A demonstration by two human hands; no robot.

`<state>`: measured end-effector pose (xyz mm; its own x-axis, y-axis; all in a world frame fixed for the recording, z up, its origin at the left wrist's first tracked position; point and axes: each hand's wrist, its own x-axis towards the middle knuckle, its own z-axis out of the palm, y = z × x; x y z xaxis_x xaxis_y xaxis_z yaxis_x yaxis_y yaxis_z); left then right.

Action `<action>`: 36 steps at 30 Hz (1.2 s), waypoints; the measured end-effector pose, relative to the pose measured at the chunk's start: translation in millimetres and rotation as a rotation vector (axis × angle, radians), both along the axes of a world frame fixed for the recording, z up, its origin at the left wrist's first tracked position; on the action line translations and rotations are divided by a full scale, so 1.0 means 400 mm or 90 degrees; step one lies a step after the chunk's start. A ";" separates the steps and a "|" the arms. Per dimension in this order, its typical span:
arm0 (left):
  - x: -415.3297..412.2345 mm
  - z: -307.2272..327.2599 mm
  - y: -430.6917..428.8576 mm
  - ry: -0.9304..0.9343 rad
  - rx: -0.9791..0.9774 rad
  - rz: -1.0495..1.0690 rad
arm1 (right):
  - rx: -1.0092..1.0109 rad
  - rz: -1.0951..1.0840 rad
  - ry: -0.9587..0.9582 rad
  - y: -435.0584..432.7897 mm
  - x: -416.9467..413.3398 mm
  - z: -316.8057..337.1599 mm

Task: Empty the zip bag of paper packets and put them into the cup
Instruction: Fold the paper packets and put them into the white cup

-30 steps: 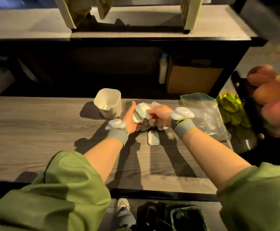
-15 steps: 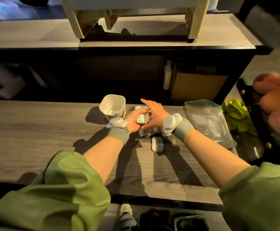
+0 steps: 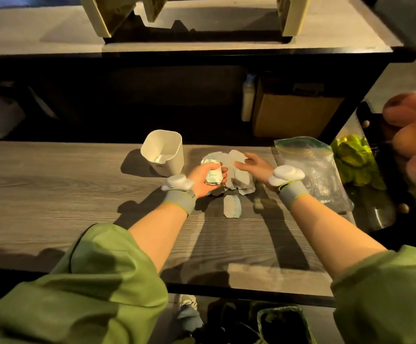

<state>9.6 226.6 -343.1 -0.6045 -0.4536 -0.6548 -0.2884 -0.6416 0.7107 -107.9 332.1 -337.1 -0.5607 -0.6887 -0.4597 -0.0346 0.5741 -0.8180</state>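
Observation:
A white square-sided cup stands on the wooden table, with something pale at its bottom. Right of it lies a pile of pale paper packets; one more packet lies apart, nearer to me. My left hand is closed around a small stack of packets, just right of the cup. Over the pile hovers my right hand, fingers spread and holding nothing. The clear zip bag lies flat to the right of that hand.
A black basket with green leaves and peach-coloured fruit sits at the table's right end. Behind the table is a dark gap, then a shelf with a cardboard box and a white bottle.
The stack of packets that both hands held together is now in my left hand alone. My right hand has let go and moved right, over the pile.

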 end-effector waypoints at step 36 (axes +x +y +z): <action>-0.073 0.008 0.057 0.008 0.035 0.103 | -0.186 -0.234 -0.348 0.034 -0.014 0.030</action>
<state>-19.5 249.4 -339.9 -0.5348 -0.5089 -0.6745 -0.1694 -0.7175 0.6757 -113.6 345.5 -325.0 -0.5221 -0.6374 -0.5666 0.5773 0.2249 -0.7850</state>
